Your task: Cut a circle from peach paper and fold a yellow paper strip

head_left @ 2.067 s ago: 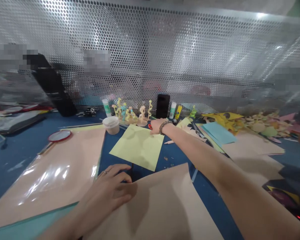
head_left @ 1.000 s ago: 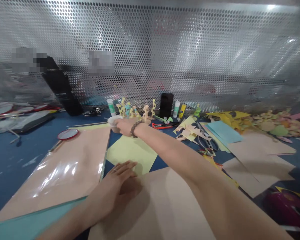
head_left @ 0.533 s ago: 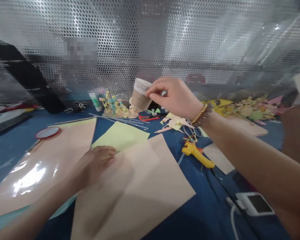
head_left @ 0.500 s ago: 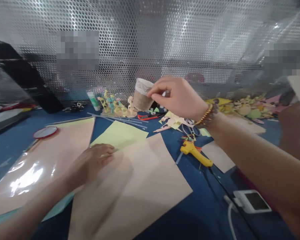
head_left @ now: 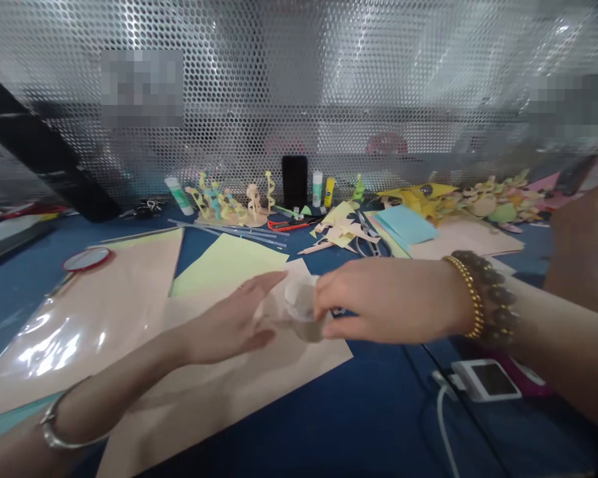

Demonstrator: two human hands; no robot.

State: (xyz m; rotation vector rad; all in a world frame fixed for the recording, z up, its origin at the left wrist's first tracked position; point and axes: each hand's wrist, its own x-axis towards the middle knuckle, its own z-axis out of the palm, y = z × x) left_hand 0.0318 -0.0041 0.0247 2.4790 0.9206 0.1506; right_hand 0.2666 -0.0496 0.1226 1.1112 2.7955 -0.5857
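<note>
— While the right hand [head_left: 386,299] pinches that small cup [head_left: 303,311] by its side, what worries you most?

— The grip. Only the fingers hold it, and the cup seems tilted in the air above the peach card sheet [head_left: 219,405], not resting on it. A slip could drop it onto the card. I can't tell from this view what's inside.

— And the left hand [head_left: 229,322]?

— Open, palm down, reaching toward the cup. The hands are apart, though its fingertips [head_left: 272,282] come just beside the cup, and I can't tell whether they touch. A careless knock from them could jolt it loose.

— Anything further out?

— Below the right wrist, a white charging unit [head_left: 483,380] lies on the blue work surface with its cable [head_left: 441,411] trailing; a snagged cable could drag it along. Beyond the cup, scissors [head_left: 371,245] lie among paper scraps, and a co-worker's hand [head_left: 581,232] is well apart at the far right.
</note>
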